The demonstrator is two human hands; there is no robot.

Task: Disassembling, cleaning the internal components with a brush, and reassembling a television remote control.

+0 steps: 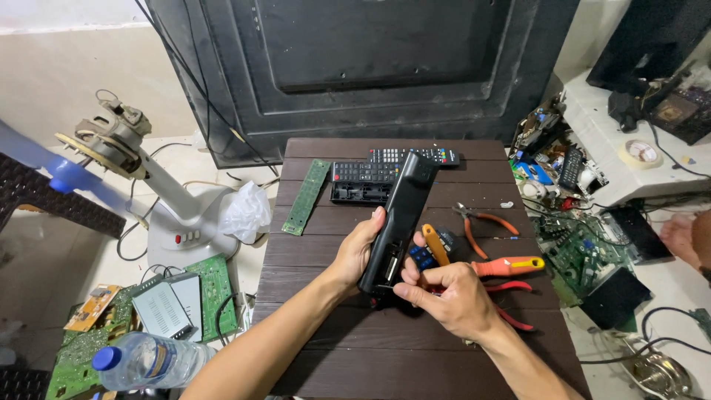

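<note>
My left hand (357, 250) grips a long black remote control (401, 215) from its left side, holding it tilted above a dark brown table (348, 341). My right hand (448, 296) pinches the remote's lower end, fingers at its open battery bay. Just behind my right hand lie an orange-handled tool (435, 243), a blue part (422, 257) and a red-and-yellow handled tool (511, 265). Further back on the table lie two more remotes (370, 172), a black remote shell (361, 192) and a green circuit strip (307, 196).
Orange-handled pliers (485, 222) lie right of the remote. A large black television back (355, 67) stands behind the table. A fan base (181, 230), circuit boards (215, 285) and a water bottle (152, 361) lie on the floor at left. Electronic parts (578, 244) clutter the right.
</note>
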